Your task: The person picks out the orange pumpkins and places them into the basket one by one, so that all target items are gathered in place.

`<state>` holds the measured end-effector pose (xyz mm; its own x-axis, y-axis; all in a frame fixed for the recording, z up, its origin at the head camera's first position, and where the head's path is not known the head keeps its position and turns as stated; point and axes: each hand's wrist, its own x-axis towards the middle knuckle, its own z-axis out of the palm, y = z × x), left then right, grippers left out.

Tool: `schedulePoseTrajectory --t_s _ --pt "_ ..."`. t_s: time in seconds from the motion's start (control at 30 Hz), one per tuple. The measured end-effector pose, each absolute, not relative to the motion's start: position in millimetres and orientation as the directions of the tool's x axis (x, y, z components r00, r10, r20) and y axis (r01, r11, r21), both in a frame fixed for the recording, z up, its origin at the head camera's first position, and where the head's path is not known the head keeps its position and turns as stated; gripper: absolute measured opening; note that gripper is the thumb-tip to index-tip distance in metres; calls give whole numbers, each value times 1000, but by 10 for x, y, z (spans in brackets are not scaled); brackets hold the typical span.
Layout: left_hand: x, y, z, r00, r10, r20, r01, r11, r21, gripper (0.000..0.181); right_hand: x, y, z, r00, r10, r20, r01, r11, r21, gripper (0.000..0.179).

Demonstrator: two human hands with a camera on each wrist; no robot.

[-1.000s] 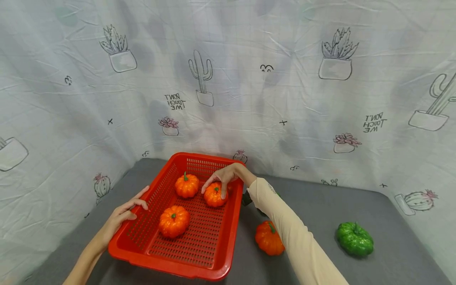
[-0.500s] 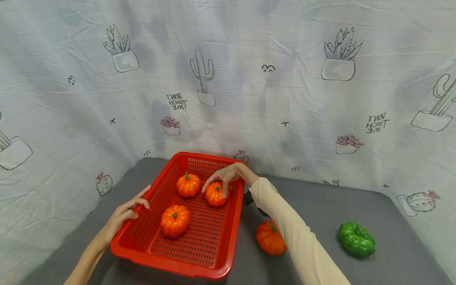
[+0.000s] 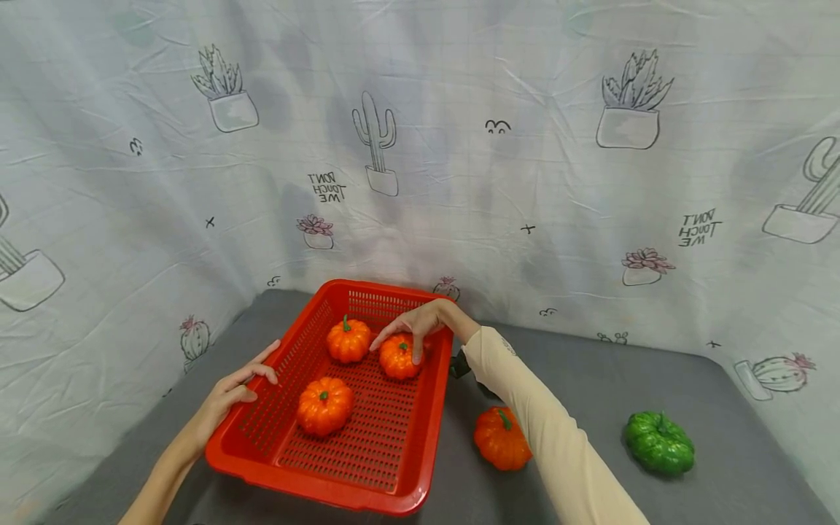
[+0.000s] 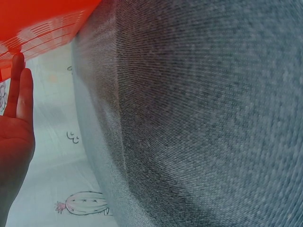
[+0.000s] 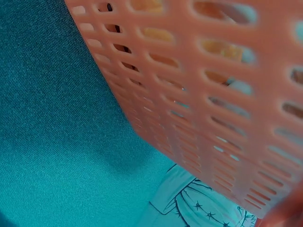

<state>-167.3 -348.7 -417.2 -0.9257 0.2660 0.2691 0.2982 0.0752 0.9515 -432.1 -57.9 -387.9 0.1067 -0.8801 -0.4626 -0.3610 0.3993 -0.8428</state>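
Observation:
A red perforated plastic basket [image 3: 367,503] holds several small orange pumpkins. My left hand [image 3: 213,408] grips its left rim, with fingers on both sides of the wall. In the left wrist view two straight fingers [image 4: 24,94] lie along the basket's outside. Inside the basket, my right hand [image 3: 420,324] holds an orange pumpkin [image 3: 398,357] from above, thumb in front and fingers at its left. Beside it is another pumpkin [image 3: 348,340], and a third pumpkin [image 3: 324,406] lies nearer. The right wrist view shows mostly the basket's slotted wall [image 5: 189,94], with the right hand barely in sight.
Right of the basket, an orange pumpkin [image 3: 501,437] lies on the grey table [image 3: 577,408], partly behind the right sleeve [image 3: 531,415]. A green pumpkin [image 3: 659,442] sits farther right. A white curtain [image 3: 446,182] with printed cacti closes off the back and left.

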Motion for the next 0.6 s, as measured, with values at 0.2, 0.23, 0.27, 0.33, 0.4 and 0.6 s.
schedulePoseTrajectory --t_s 0.2,0.23,0.27,0.33,0.4,0.6 --pt "-1668 -3490 -4167 -926 271 264 292 68 954 25 -4305 -574 -3860 88 -878 -471 -356 413 -838 77" --pt "-1668 -3491 -4166 -926 272 263 291 65 955 25 -4304 -574 -3856 87 -878 -471 -359 413 -837 77" --pt "-1668 -3492 -4166 -925 274 264 290 62 955 25 -4303 -574 -3852 86 -877 -472 -362 413 -835 76" --pt "-1667 -3492 -4169 -922 274 272 300 67 952 25 -4299 -574 -3847 89 -877 -473 -372 412 -832 76" --pt "-1665 -3492 -4174 -920 278 277 305 62 950 25 -4292 -572 -3840 96 -876 -473 -381 407 -830 75" --pt "-1656 -3484 -4182 -917 277 287 316 64 947 25 -4282 -560 -3808 97 -868 -488 -384 420 -823 75"
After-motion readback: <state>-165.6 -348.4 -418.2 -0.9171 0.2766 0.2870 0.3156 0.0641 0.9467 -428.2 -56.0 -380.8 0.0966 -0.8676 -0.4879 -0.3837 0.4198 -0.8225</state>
